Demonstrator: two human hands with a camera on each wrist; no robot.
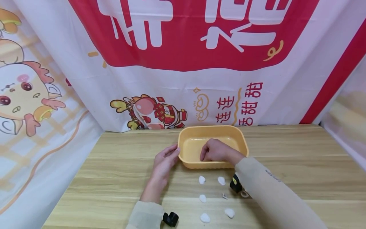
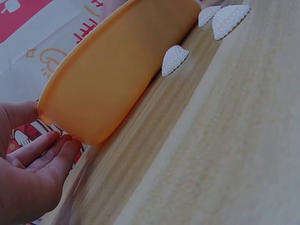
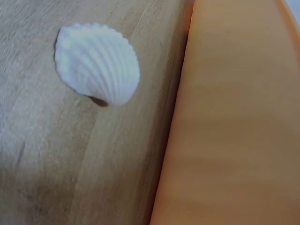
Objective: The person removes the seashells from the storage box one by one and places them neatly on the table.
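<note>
A yellow plastic basin (image 1: 187, 165) stands on the wooden table near the back cloth. My left hand (image 1: 165, 162) holds its left end, the thumb at the rim and the other fingers against the outer wall below, as the left wrist view shows. My right hand (image 1: 215, 150) reaches over the near rim into the basin, fingers bent downward. Its fingertips are hidden, and I cannot tell whether they hold anything. In front of the basin lie white ribbed shells, among them a shell (image 1: 202, 180) at the back left and a shell (image 3: 97, 63) close to the basin wall.
More shells lie in loose rows nearer me, such as a white shell (image 1: 205, 218) and a small greyish shell (image 1: 224, 196). A brownish ring-like shell (image 1: 244, 193) is partly behind the right sleeve (image 1: 274, 190). A printed cloth (image 1: 177, 76) hangs behind the table.
</note>
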